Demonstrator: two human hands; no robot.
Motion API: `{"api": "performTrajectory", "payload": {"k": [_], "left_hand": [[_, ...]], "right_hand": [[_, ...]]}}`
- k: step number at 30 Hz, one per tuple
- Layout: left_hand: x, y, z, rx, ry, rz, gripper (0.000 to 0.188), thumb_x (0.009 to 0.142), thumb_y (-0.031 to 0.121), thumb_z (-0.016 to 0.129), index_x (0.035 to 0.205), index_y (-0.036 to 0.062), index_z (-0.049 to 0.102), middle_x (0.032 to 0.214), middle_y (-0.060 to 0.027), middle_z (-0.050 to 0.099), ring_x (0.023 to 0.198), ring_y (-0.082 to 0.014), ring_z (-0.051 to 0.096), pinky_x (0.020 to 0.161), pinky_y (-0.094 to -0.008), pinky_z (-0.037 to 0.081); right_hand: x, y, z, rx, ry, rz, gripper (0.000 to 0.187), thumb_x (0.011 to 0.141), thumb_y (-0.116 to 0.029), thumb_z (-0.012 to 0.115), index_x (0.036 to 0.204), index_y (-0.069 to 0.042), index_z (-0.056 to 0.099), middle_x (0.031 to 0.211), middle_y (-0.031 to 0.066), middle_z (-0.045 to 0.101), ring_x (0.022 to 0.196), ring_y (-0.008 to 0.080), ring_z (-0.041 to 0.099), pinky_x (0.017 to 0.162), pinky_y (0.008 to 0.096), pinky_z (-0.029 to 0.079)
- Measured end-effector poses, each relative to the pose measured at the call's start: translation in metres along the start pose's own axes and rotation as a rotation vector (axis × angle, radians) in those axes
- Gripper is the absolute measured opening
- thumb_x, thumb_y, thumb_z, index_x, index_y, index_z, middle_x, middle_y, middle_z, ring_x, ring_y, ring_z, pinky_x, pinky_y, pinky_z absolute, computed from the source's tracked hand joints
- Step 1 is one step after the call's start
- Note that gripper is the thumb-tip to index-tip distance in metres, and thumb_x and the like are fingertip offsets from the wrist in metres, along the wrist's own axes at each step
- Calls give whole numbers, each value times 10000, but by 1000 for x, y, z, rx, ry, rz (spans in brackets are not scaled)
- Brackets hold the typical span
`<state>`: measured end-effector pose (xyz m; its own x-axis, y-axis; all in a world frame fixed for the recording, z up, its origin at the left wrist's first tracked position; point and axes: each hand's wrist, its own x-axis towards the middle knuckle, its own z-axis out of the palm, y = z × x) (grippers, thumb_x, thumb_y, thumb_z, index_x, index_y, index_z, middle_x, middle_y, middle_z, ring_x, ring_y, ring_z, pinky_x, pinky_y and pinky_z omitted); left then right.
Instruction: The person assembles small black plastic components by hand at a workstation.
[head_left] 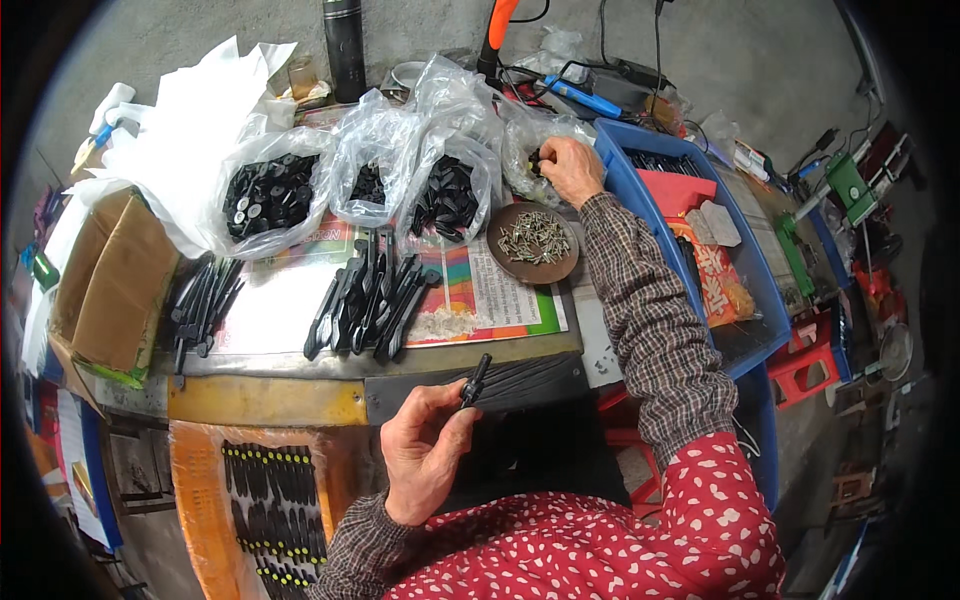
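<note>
My left hand (430, 450) is raised before the table's front edge. Between its thumb and fingertips it pinches a small black plastic part (475, 382), held upright at a slight tilt. My right hand (572, 170) reaches to the far side, its bent fingers in a clear plastic bag (522, 135) with small dark pieces. What those fingertips grip is hidden. Just left of my right forearm stands a round brown dish (508, 268) of small metal screws. Long black plastic parts (370, 300) lie in a pile on the printed sheet beyond my left hand.
Open bags of black pieces (270, 195) line the back. A cardboard box (115, 270) stands at the left. A blue crate (640, 190) borders my right arm. An orange crate (200, 500) below the table edge holds rows of black parts with yellow-green ends.
</note>
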<state>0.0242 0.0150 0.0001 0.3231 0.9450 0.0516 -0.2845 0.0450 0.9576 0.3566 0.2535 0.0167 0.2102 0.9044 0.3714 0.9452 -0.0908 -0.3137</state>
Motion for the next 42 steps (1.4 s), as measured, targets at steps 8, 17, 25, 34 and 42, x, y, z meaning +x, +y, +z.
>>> {"api": "performTrajectory", "payload": {"k": [8,17,25,34,42], "left_hand": [[-3,0,0,-29,-6,13,178,898,14,602,1071,7,561,892,-80,654,606,-35,504,490,-172,387],[1,-1,-1,-28,-8,9,178,899,14,599,1073,10,562,888,-85,653,611,-43,511,490,-171,389],[-5,4,-1,-82,-7,2,161,905,16,589,1062,16,554,882,-96,652,594,-49,510,479,-176,384],[-7,7,-6,-217,22,-57,153,906,15,578,1056,19,544,846,-115,643,535,-77,487,445,-190,350],[-8,4,-4,-394,-6,-177,159,911,49,581,1066,57,545,841,-108,640,525,-103,505,417,-192,331]], "right_hand": [[2,1,9,-115,60,-103,187,740,-185,664,873,-56,691,910,164,644,888,339,619,770,439,480],[-3,-1,-1,116,148,-97,141,669,-108,629,771,-11,614,759,154,637,747,343,621,676,432,481],[-35,-31,-30,490,209,-162,137,680,-50,664,750,6,560,650,73,606,611,157,604,574,302,471],[-127,-92,-69,1039,-159,-108,124,806,52,629,893,-1,559,820,4,581,733,60,576,646,204,502],[-220,-115,-86,1124,-505,-37,134,816,32,640,943,15,598,875,-4,580,815,52,564,718,212,485]]}}
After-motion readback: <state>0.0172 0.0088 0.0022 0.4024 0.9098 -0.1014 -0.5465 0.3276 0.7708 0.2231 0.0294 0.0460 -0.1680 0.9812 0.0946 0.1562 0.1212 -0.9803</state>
